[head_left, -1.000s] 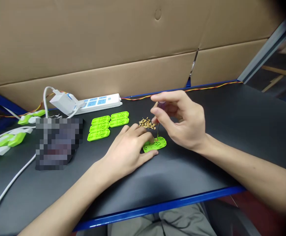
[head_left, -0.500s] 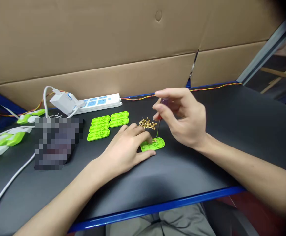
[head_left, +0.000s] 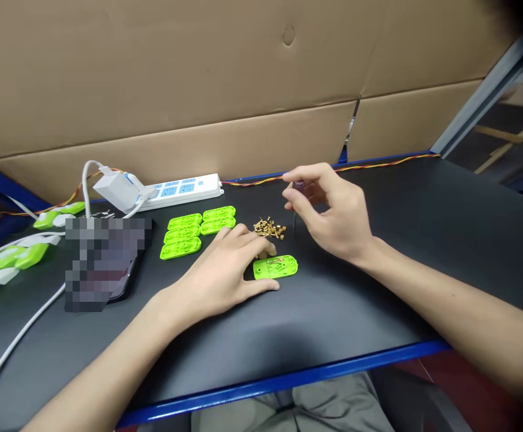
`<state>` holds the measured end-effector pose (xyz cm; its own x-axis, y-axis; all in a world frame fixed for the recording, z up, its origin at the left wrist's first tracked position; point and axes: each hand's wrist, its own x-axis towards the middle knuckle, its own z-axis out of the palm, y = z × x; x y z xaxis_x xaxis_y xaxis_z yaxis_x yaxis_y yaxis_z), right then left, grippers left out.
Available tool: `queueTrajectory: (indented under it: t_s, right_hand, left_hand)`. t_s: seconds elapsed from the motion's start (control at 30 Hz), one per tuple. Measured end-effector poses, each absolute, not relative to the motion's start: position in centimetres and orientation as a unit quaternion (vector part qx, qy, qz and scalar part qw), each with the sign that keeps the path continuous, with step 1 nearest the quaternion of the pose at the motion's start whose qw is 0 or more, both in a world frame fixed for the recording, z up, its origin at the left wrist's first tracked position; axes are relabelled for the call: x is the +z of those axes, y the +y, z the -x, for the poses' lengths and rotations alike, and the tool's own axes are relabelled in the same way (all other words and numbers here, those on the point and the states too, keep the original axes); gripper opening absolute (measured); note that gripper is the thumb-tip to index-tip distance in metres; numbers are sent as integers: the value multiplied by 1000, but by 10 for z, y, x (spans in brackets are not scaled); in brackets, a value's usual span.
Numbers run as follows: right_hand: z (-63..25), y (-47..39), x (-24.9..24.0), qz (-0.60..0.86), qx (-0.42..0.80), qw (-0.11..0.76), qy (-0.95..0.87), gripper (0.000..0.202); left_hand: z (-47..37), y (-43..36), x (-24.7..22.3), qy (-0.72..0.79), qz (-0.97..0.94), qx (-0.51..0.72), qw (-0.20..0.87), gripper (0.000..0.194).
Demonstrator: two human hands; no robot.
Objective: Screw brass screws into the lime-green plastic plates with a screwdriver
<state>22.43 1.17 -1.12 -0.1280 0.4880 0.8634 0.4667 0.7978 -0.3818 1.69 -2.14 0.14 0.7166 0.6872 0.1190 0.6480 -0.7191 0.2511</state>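
A bright green plastic shell half (head_left: 283,271) lies open side up on the black table, with small brass-coloured metal parts (head_left: 276,260) on its inner face. Around its left end is my left hand (head_left: 225,264), thumb on the near side and fingers on the far side. A narrow gap shows between the thumb and the shell, so the hand looks open. My right hand (head_left: 333,210) is closed on a screwdriver with a dark purple handle (head_left: 298,186). Its thin shaft points down, raised and apart from the shell. Loose brass pieces (head_left: 269,228) form a small pile just beyond.
Several more green shells (head_left: 180,233) stand in two groups left of the pile. A white power strip (head_left: 185,189) with a plugged-in charger (head_left: 117,189) is behind. A dark, partly pixelated phone (head_left: 131,264), white cables and green-white pieces (head_left: 32,255) occupy the left.
The screwdriver has lifted off the shell, its tip moving away. My left thumb and fingers have drawn slightly back from the shell, which now shows more of its left end.
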Motion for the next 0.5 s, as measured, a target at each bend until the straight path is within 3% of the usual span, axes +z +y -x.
queueTrajectory:
  t_s: [0.13, 0.33, 0.5]
  right_hand:
    - [-225, 12, -11, 325, 13, 566, -757, 15]
    - [-224, 10, -9, 336, 1, 558, -759, 16]
    - [-223, 10, -9, 333, -8, 556, -762, 21]
  left_hand:
    - [-11, -20, 8, 369, -918, 111, 97, 42]
    - [-2, -9, 9, 406, -900, 157, 27, 23]
    - [3, 0, 2, 410, -900, 145, 1, 27]
